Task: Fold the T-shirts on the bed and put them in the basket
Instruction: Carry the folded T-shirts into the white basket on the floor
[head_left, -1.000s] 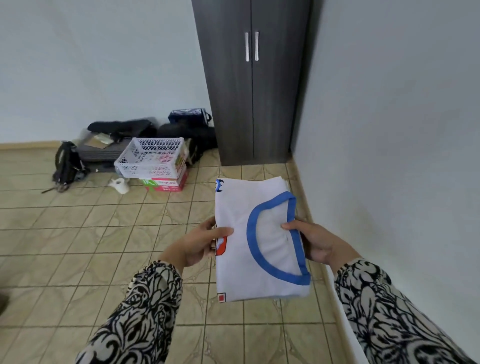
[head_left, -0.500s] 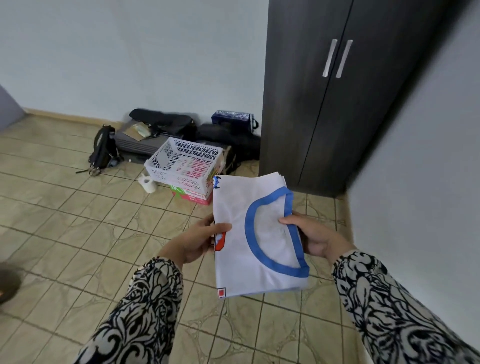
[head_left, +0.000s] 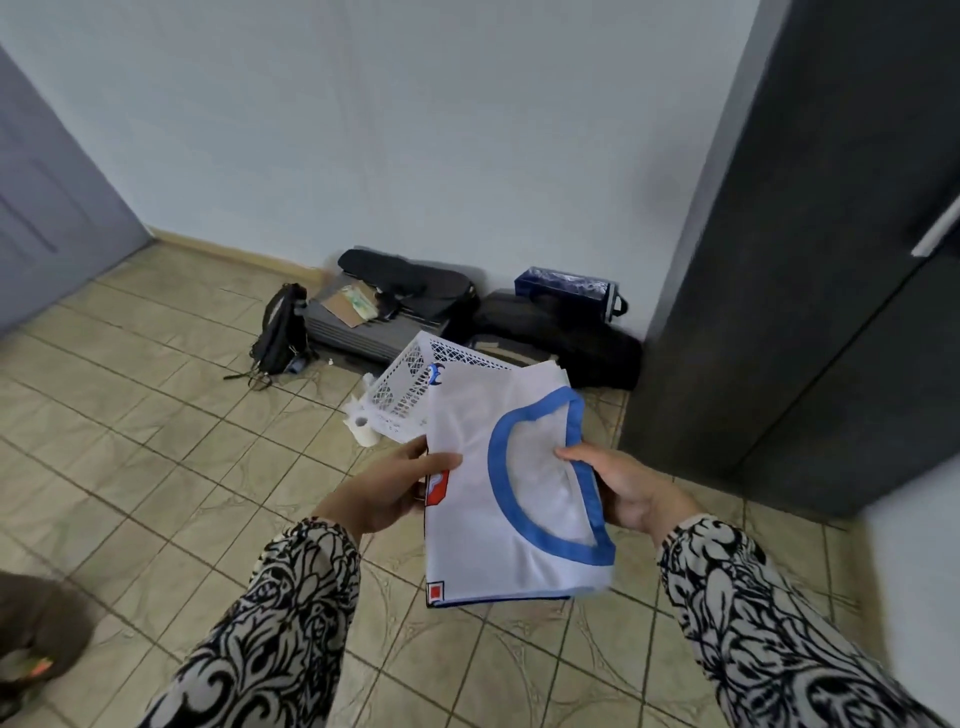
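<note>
Carry step. Folded shirt (head_left: 498, 499) held flat in the air, just short of the basket (head_left: 410, 395) and overlapping its near rim. Left hand (head_left: 384, 493) pinches the shirt's left edge; right hand (head_left: 618, 488) grips the collar side. Next, likely: move over the basket, lower the shirt in flat, let go.

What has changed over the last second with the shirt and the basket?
The person has carried the folded T-shirt closer to the white basket; its far edge now overlaps the basket in view. Unchanged: left hand and right hand still grip the shirt's sides, and it stays folded.
</note>
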